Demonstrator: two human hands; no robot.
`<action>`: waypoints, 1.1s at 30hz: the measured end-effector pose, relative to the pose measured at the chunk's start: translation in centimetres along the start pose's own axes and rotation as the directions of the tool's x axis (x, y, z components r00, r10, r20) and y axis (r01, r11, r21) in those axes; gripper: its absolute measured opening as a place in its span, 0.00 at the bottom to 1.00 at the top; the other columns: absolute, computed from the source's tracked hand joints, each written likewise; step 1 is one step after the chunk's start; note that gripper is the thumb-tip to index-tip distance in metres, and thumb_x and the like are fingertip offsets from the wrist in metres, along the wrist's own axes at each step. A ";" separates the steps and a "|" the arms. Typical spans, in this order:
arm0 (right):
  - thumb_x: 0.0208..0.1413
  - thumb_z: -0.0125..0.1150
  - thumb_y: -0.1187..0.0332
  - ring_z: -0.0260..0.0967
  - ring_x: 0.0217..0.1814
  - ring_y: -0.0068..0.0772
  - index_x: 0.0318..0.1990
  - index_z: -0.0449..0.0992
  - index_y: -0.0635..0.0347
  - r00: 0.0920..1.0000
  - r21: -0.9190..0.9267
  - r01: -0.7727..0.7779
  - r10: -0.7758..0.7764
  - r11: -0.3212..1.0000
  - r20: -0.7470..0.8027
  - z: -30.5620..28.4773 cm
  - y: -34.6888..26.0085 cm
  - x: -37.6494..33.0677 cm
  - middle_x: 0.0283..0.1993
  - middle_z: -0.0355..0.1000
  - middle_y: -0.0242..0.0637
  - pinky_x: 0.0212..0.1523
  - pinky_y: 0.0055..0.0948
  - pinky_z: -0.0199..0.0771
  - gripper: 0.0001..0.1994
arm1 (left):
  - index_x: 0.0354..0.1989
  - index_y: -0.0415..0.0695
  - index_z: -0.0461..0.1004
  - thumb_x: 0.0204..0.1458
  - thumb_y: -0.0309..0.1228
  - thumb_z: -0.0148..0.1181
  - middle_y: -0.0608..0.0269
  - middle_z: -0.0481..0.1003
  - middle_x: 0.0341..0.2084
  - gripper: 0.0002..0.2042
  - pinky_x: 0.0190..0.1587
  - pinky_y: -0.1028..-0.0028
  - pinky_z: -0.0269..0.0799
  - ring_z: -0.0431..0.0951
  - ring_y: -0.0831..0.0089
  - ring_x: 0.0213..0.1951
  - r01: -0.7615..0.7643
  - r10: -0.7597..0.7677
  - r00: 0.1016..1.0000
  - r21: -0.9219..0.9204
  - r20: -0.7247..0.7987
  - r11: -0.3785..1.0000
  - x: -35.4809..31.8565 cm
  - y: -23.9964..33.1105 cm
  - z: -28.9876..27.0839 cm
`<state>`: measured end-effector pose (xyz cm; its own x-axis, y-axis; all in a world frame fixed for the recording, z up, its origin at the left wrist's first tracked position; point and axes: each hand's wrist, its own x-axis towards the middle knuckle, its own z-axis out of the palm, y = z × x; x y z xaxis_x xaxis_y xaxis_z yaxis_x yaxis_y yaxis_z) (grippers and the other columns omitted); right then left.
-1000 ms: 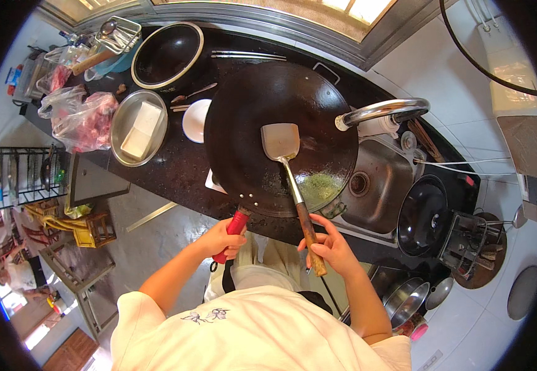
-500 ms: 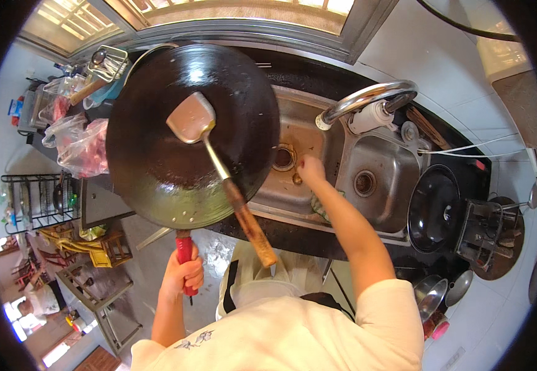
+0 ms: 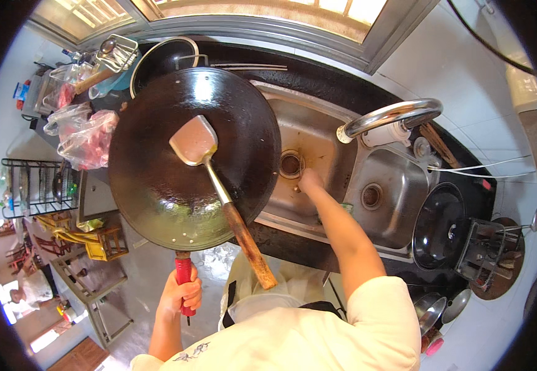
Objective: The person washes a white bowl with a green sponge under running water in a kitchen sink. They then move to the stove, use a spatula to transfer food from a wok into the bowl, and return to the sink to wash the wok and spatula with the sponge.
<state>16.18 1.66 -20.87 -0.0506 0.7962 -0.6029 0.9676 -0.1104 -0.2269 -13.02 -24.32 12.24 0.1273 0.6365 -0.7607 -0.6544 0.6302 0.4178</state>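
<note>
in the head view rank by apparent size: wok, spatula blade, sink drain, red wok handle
1. wok, by far the largest, though held nearest the camera.
2. spatula blade.
3. red wok handle, partly covered by the left hand.
4. sink drain.

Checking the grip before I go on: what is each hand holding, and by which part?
The left hand grips the wok by its red handle. The right hand reaches into the sink beside the drain; whether it holds anything cannot be told.

We noted clear plastic bags (image 3: 83,137) of reddish contents, crumpled, far-left counter beside the wok | smaller clear bags (image 3: 58,93) behind them near the corner | no labels, signs or screens seen
</note>
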 end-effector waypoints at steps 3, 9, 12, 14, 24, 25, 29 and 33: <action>0.42 0.65 0.66 0.72 0.41 0.46 0.29 0.78 0.59 0.998 0.147 0.067 -0.069 0.987 0.005 -7.3 0.2 -6.0 0.38 0.75 0.43 0.39 0.37 0.72 0.08 | 0.29 0.46 0.58 0.47 0.23 0.58 0.71 0.57 0.11 0.12 0.11 0.76 0.54 0.56 0.82 0.09 0.068 -0.069 0.996 0.021 0.048 0.997 0.0 0.0 0.4; 0.39 0.70 0.64 0.70 0.41 0.48 0.25 0.77 0.61 0.865 0.185 0.300 -0.185 0.936 -0.467 -8.9 9.1 -18.7 0.41 0.72 0.49 0.41 0.39 0.69 0.11 | 0.29 0.48 0.58 0.48 0.24 0.59 0.72 0.57 0.11 0.12 0.13 0.77 0.53 0.56 0.82 0.10 0.235 -0.263 0.945 0.151 0.196 0.960 1.8 0.7 1.1; 0.41 0.70 0.66 0.71 0.42 0.46 0.28 0.77 0.63 0.903 0.382 0.227 -0.047 0.896 -0.427 -5.4 12.4 -19.3 0.41 0.72 0.49 0.41 0.39 0.69 0.11 | 0.29 0.48 0.57 0.49 0.24 0.58 0.73 0.57 0.12 0.13 0.14 0.78 0.53 0.56 0.83 0.10 0.330 -0.372 0.891 0.192 0.259 0.924 3.6 0.7 1.4; 0.42 0.69 0.69 0.72 0.40 0.43 0.30 0.77 0.64 0.922 0.426 0.139 0.040 0.894 -0.384 -4.5 12.9 -19.4 0.39 0.72 0.47 0.40 0.37 0.70 0.09 | 0.28 0.49 0.57 0.49 0.23 0.57 0.73 0.57 0.12 0.12 0.15 0.78 0.53 0.57 0.83 0.12 0.386 -0.433 0.849 0.203 0.303 0.900 4.5 0.5 1.6; 0.45 0.67 0.74 0.70 0.37 0.29 0.29 0.73 0.69 0.865 0.660 -0.020 0.344 0.751 -0.365 -10.1 13.5 -27.5 0.37 0.73 0.39 0.41 0.26 0.69 0.09 | 0.27 0.48 0.56 0.49 0.22 0.55 0.73 0.57 0.12 0.12 0.15 0.79 0.52 0.57 0.84 0.12 0.474 -0.575 0.732 0.332 0.366 0.815 10.1 -0.9 2.0; 0.46 0.66 0.75 0.69 0.39 0.28 0.29 0.72 0.70 0.847 0.682 -0.002 0.364 0.731 -0.387 -10.9 13.7 -28.7 0.39 0.73 0.38 0.42 0.25 0.68 0.08 | 0.27 0.48 0.56 0.49 0.22 0.55 0.73 0.57 0.12 0.12 0.15 0.79 0.52 0.57 0.84 0.12 0.477 -0.585 0.718 0.346 0.377 0.808 10.7 -1.0 1.9; 0.47 0.64 0.78 0.68 0.45 0.29 0.30 0.72 0.69 0.806 0.709 0.087 0.369 0.700 -0.462 -14.3 13.3 -31.5 0.46 0.70 0.41 0.46 0.25 0.67 0.06 | 0.28 0.49 0.56 0.49 0.22 0.56 0.73 0.58 0.13 0.13 0.15 0.79 0.53 0.57 0.83 0.12 0.471 -0.605 0.698 0.389 0.384 0.791 13.5 -0.7 1.2; 0.48 0.65 0.77 0.66 0.51 0.31 0.30 0.73 0.68 0.778 0.744 0.183 0.369 0.643 -0.509 -16.7 11.8 -32.4 0.50 0.68 0.43 0.49 0.26 0.65 0.06 | 0.30 0.48 0.57 0.48 0.20 0.57 0.71 0.58 0.14 0.13 0.15 0.79 0.55 0.59 0.82 0.12 0.480 -0.633 0.699 0.437 0.334 0.760 15.8 0.4 0.2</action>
<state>33.40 -15.50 8.77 0.4434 0.8814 -0.1631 0.4285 -0.3682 -0.8251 -11.12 -13.89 0.53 0.7519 0.1941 -0.6301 -0.1105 0.9793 0.1698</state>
